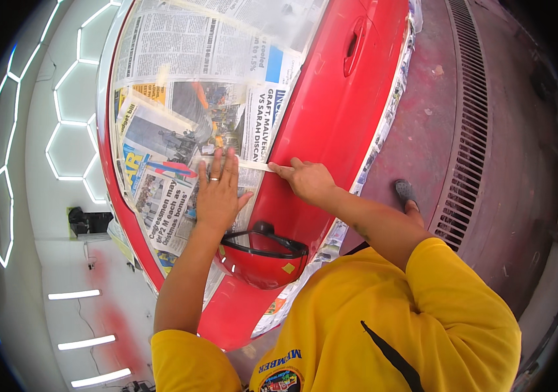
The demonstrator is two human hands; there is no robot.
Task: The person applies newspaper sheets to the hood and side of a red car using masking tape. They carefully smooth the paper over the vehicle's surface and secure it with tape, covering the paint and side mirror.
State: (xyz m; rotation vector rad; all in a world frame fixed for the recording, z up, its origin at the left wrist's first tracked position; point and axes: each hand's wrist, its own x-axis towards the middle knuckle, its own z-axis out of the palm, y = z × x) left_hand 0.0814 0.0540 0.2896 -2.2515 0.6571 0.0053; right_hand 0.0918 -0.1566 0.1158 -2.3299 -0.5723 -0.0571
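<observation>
Newspaper sheets (181, 59) cover the side window of a red car (311, 124), held along their edges and seams by pale tape. My left hand (217, 199) lies flat on the paper, fingers stretched upward, with a ring on one finger. A short strip of masking tape (254, 165) runs from beside its fingers to the window's lower edge. At that edge my right hand (311, 181) has its fingers bent and its index fingertip at the strip's end, over the red door. The underside of its grip is hidden.
Close below my hands the red side mirror (262, 264) juts out. A door handle (354, 44) sits farther along the door. Paper masking lines the car's lower edge. To the right is a stained floor with a long metal grate (468, 117); hexagonal lights (73, 150) hang at left.
</observation>
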